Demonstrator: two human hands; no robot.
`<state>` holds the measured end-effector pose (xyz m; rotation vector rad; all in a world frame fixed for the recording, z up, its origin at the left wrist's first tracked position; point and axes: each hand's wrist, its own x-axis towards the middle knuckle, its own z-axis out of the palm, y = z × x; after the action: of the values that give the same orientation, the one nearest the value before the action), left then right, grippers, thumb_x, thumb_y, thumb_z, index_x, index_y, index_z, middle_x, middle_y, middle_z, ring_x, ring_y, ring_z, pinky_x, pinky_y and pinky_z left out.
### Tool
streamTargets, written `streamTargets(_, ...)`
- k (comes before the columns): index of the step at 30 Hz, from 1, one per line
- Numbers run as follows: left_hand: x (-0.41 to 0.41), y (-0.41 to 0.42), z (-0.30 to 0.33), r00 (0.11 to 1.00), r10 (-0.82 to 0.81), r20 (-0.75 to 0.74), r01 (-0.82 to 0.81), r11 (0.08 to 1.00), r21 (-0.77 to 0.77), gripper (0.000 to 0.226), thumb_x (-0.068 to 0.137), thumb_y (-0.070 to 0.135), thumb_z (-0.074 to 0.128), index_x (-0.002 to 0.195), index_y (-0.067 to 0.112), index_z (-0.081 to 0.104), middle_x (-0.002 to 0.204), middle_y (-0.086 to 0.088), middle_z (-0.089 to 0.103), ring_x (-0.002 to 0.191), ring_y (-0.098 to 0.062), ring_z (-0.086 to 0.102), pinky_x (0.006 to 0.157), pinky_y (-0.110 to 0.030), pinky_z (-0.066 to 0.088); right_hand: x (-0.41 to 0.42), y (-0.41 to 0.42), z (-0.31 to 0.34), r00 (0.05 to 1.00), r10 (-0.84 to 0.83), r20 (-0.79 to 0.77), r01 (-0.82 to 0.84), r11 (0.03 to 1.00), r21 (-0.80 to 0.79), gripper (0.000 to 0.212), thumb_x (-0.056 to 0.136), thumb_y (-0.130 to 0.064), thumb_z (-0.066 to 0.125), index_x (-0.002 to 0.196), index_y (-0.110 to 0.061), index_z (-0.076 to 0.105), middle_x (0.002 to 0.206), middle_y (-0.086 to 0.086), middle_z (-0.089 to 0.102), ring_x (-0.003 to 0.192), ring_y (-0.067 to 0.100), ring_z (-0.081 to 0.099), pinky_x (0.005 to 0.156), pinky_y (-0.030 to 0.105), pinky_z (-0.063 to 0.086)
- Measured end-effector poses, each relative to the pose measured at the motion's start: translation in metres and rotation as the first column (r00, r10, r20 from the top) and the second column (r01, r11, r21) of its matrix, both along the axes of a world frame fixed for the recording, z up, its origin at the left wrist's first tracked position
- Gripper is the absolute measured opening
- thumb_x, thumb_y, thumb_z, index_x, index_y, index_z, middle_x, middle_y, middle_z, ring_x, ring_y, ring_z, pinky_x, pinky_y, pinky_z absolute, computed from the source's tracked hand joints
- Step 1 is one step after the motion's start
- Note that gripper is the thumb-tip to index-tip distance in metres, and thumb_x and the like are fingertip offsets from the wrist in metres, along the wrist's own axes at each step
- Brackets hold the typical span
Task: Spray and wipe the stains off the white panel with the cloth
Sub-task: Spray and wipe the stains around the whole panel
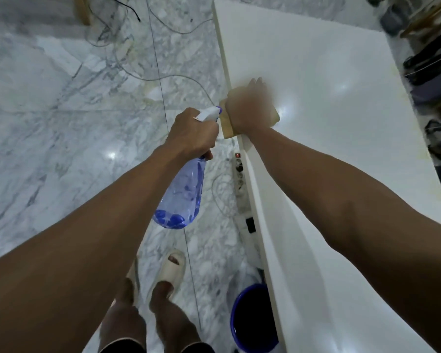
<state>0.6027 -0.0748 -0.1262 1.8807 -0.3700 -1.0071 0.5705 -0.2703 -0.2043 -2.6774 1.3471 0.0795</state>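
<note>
Right hand [247, 105], motion-blurred, lies flat with fingers extended, pressing the yellow cloth [274, 117] onto the white panel [329, 72] at its near-left edge. Left hand [192, 135] grasps the neck of the blue spray bottle [183, 192], nozzle toward 1 o'clock, body hanging to 6 o'clock over the marble floor [49, 110]. Panel's long axis runs 11 to 5 o'clock. Faint yellowish stains [399, 93] lie at 3 o'clock from the cloth, along the far edge; right hand is nearer.

One head-worn view, looking steeply down from standing height: marble floor [61, 123] on the left, white panel [329, 110] on the right, the person's feet near, cables far.
</note>
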Motion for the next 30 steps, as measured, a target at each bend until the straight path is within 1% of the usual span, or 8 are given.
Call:
streamTargets(3,-0.031,0.021,0.004,1.000,-0.003,-0.029,0.003,1.000,0.003,0.031,0.087,0.009,0.050,0.102,-0.012,0.067,0.088,-0.024,0.071,0.049,-0.028,0.063,0.050,-0.032,0.051,-0.037,0.021,0.002,1.000,0.005,-0.012,-0.005,1.000,0.005,0.085,0.098,-0.055,0.039,0.158,-0.005,0.005,0.167,0.012,0.003,0.155,0.024,-0.001,0.125,0.043,-0.001)
streamTargets(7,-0.074,0.050,0.001,1.000,-0.016,-0.025,0.017,1.000,0.025,0.031,0.090,0.013,0.052,0.098,-0.012,0.068,0.093,-0.028,0.073,0.038,-0.015,0.059,0.047,-0.026,0.049,-0.092,0.053,-0.001,0.999,0.012,-0.031,-0.013,1.000,-0.008,0.088,0.098,-0.058,0.038,0.158,-0.004,0.005,0.167,0.013,0.004,0.155,0.025,0.001,0.125,0.044,0.001)
streamTargets(14,-0.163,0.109,-0.003,0.992,-0.073,-0.107,0.064,0.994,-0.089,0.012,0.079,0.014,0.052,0.085,0.021,0.059,0.089,-0.018,0.064,0.069,-0.023,0.065,0.053,-0.034,0.053,-0.191,0.110,0.000,0.999,-0.005,-0.052,0.005,1.000,-0.005,0.085,0.099,-0.056,0.034,0.158,-0.004,0.001,0.167,0.012,0.001,0.155,0.026,-0.003,0.125,0.044,-0.001)
streamTargets(18,-0.208,0.137,-0.013,0.990,-0.111,-0.090,0.102,0.990,-0.101,0.041,0.088,0.003,0.049,0.116,0.031,0.058,0.092,-0.018,0.067,0.076,-0.027,0.067,0.055,-0.034,0.056,-0.249,0.147,0.003,0.998,-0.006,-0.066,0.007,1.000,0.002,0.084,0.100,-0.055,0.035,0.158,-0.005,0.000,0.167,0.012,0.000,0.155,0.026,-0.003,0.125,0.043,-0.002)
streamTargets(21,-0.239,0.156,-0.014,0.988,-0.119,-0.097,0.111,0.990,-0.084,0.051,0.091,0.002,0.048,0.137,0.018,0.062,0.090,-0.016,0.067,0.072,-0.028,0.065,0.049,-0.031,0.054,-0.294,0.175,0.007,0.998,-0.016,-0.064,0.018,0.999,0.031,0.084,0.100,-0.054,0.035,0.158,-0.005,-0.001,0.167,0.012,-0.002,0.155,0.025,-0.005,0.125,0.043,-0.002)
streamTargets(24,-0.271,0.173,-0.010,0.983,-0.157,-0.093,0.150,0.986,-0.071,0.057,0.091,0.002,0.048,0.145,0.016,0.058,0.090,-0.012,0.068,0.068,-0.024,0.066,0.046,-0.027,0.052,-0.340,0.200,0.007,0.998,-0.011,-0.061,0.014,0.999,0.039,0.085,0.101,-0.055,0.034,0.158,-0.004,-0.002,0.167,0.012,-0.004,0.155,0.026,-0.006,0.125,0.044,-0.001)
streamTargets(27,-0.304,0.189,-0.004,0.979,-0.176,-0.103,0.170,0.983,-0.068,0.052,0.090,0.003,0.050,0.138,0.016,0.063,0.088,-0.012,0.069,0.059,-0.019,0.064,0.045,-0.024,0.051,-0.378,0.223,0.009,0.997,-0.007,-0.073,0.011,0.999,0.045,0.084,0.101,-0.054,0.034,0.158,-0.004,-0.002,0.167,0.012,-0.005,0.155,0.026,-0.006,0.125,0.044,-0.002)
streamTargets(30,-0.340,0.205,-0.002,0.971,-0.179,-0.159,0.172,0.983,-0.058,0.052,0.076,0.013,0.052,0.126,0.012,0.066,0.088,-0.015,0.069,0.067,-0.029,0.067,0.052,-0.033,0.056,-0.416,0.246,0.011,0.998,0.002,-0.068,0.002,0.999,0.053,0.083,0.101,-0.052,0.036,0.158,-0.004,-0.002,0.167,0.012,-0.004,0.155,0.026,-0.006,0.125,0.044,-0.002)
